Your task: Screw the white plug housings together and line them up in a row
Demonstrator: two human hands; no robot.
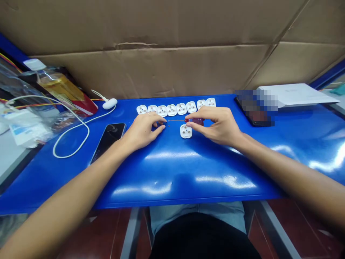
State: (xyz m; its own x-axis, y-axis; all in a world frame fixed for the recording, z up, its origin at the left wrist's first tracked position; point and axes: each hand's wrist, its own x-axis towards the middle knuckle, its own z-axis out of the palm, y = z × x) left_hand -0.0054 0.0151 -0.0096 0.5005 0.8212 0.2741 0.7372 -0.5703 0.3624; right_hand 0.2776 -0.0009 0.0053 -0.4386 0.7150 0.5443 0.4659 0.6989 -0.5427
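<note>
Mid-table, small red-and-purple-handled screwdriver (183, 120) lies level, shaft pointing nine o'clock; right hand (218, 126) pinches its handle, left hand (142, 129) sits at the tip, fingers curled, grip impossible to tell; round white plastic cap (185, 131) at six o'clock.

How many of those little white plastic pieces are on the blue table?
9. Eight white pieces form a row along the far edge of the blue table; the ninth piece lies alone in front, by the right hand holding a screwdriver. Others may hide under the hands.
</note>
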